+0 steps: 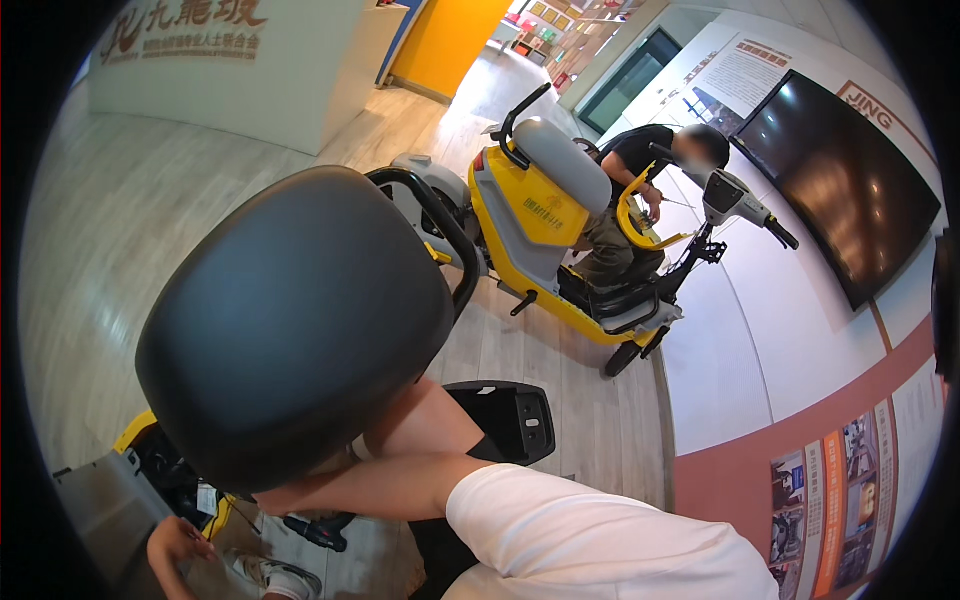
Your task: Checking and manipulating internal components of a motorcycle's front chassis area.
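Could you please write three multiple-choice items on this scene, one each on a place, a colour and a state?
1. Where is the second scooter?
A. Beyond the big black seat, near the wall
B. Under the seat
C. On a table

2. What colour is that scooter's body?
A. Red
B. Yellow
C. Green

3. How does the big black seat stand?
A. Tipped up, open
B. Flat and closed
C. Lying on the floor

Answers: 1 A, it stands farther off, by the wall with the dark screen, where another person crouches. 2 B, its panels are yellow. 3 A, the seat is raised over the open compartment, where the left hand reaches low; the right hand is hidden.
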Demonstrator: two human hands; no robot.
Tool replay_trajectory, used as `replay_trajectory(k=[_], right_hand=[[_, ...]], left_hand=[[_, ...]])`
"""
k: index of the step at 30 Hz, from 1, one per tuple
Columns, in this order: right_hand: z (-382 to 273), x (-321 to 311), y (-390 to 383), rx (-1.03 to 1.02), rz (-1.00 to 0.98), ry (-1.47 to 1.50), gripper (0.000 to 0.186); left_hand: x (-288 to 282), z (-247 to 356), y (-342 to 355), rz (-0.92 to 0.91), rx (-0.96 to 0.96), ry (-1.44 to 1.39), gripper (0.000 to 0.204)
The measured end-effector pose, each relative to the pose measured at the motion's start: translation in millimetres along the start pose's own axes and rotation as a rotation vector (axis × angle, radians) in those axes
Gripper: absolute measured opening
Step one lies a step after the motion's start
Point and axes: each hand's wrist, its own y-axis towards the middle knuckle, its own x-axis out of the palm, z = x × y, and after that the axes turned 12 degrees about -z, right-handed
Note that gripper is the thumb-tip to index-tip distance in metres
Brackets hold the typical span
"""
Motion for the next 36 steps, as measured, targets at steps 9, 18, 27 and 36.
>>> replay_trajectory(k=[9, 18, 27, 36], right_hand=[[2.2, 0.6, 3.4, -0.04, 0.152, -0.172, 0.033], [-11.5, -6.0, 0.8, -0.121, 0.289, -0.315, 0.033], [-29.6, -38.1, -29.8, -0.157, -0.05, 0.096, 0.057], [-31.8, -62.1, -31.3, -0.037, -0.191, 0.163, 0.057]], left_hand=[[4.4, 3.2, -3.8, 0.052, -0.002, 0.017, 0.018], [6.1, 9.9, -13.5, 0.072, -0.074, 0.051, 0.012], [10.7, -6.3, -13.3, 0.034, 0.052, 0.064, 0.019], [6.4, 3.4, -5.9, -0.055, 0.045, -0.111, 0.011]])
